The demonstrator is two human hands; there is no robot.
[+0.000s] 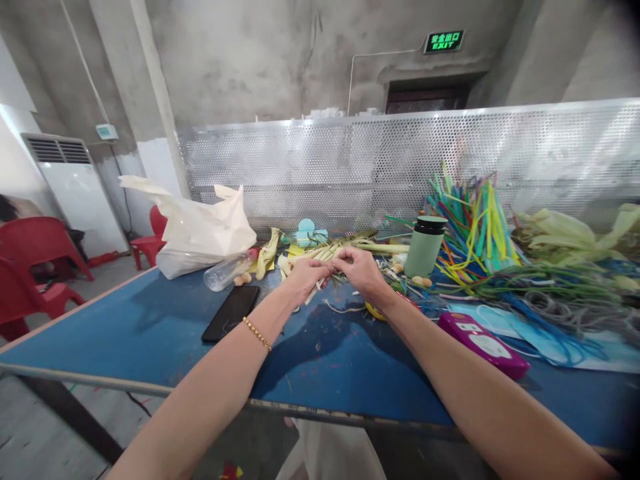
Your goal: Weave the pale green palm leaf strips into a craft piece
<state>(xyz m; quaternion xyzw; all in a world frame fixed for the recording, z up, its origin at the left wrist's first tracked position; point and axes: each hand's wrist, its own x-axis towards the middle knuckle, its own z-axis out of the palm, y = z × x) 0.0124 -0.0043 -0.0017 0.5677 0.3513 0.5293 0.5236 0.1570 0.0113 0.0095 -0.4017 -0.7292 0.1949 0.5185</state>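
Note:
My left hand [306, 281] and my right hand [364, 270] meet above the middle of the blue table [315, 367]. The fingers of both are pinched together at the same spot, on a thin pale strip [314, 292] whose end hangs below my left fingers. What lies right between the fingertips is too small to make out. Just behind them lies a bundle of pale green, straw-like stalks [325, 253]. A thin loose strand [345, 309] rests on the table below my right hand. A yellow round thing [374, 311] is partly hidden by my right wrist.
Left of my hands are a black phone [231, 313], a clear bottle [223, 275] and a white plastic bag [205, 227]. To the right stand a green tumbler [425, 250], bundled colored strips [480, 233] and a purple device [483, 345]. A perforated metal screen [310, 160] rises behind.

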